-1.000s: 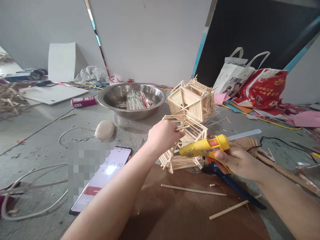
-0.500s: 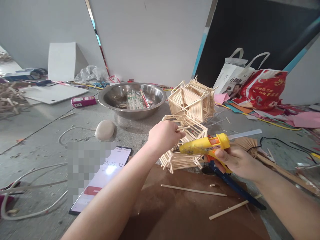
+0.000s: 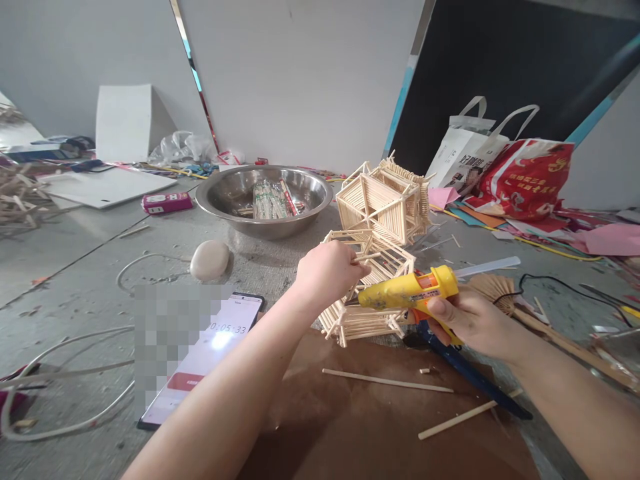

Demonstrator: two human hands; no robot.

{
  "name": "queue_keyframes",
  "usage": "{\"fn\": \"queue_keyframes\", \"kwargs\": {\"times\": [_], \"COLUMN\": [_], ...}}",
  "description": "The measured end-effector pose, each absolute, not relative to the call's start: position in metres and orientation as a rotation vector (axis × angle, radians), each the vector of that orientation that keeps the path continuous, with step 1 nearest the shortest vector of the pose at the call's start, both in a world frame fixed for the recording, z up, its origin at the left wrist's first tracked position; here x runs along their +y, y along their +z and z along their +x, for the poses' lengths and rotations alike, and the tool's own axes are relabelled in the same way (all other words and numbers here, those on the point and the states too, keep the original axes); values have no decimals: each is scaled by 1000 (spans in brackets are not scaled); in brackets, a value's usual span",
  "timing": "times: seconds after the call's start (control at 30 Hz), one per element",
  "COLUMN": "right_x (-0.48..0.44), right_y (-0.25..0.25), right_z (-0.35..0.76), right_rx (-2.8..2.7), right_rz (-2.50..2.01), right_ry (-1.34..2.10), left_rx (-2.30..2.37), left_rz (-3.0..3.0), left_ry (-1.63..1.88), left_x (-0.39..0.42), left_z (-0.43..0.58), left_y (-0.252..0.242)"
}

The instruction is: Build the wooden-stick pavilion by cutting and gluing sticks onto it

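Observation:
My right hand (image 3: pixel 463 317) is wrapped round the handle of a yellow glue gun (image 3: pixel 405 293), with a clear glue stick (image 3: pixel 490 268) poking out of its back. The gun's nozzle points left, close to the near side of a frame built of thin wooden sticks (image 3: pixel 367 323). Over that frame's left part, my left hand (image 3: pixel 330 270) is closed in a pinch on a short wooden stick (image 3: pixel 367 257); its fingertips are partly hidden. Just behind stands a second, fuller stick structure (image 3: pixel 383 203) with slatted panels.
Loose sticks (image 3: pixel 387 380) and a blue-handled tool (image 3: pixel 473 373) lie on the brown sheet (image 3: pixel 350 427). A phone (image 3: pixel 215 360) showing a timer is at left, near a white puck-like device (image 3: pixel 210 260). Behind are a steel basin (image 3: pixel 265 230) and a red bag (image 3: pixel 533 180).
The glue gun has shifted very slightly left, its glue stick with it. My left hand and the stick frames look unmoved.

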State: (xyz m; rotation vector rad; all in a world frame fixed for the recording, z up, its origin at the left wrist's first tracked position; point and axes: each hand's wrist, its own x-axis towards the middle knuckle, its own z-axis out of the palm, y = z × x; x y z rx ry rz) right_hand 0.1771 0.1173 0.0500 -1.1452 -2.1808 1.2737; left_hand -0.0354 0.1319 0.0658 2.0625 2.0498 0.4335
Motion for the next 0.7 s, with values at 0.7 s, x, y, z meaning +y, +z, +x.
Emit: {"fn": "queue_keyframes", "kwargs": {"times": [0.7], "right_x": [116], "right_y": [38], "right_z": [201], "right_rx": [-1951], "right_rz": [-1068], "right_ry": [1323], "left_rx": [2052], "left_rz": [2029], "left_ry": [402], "left_x": [132], "left_z": [-36], "left_y": [67]}}
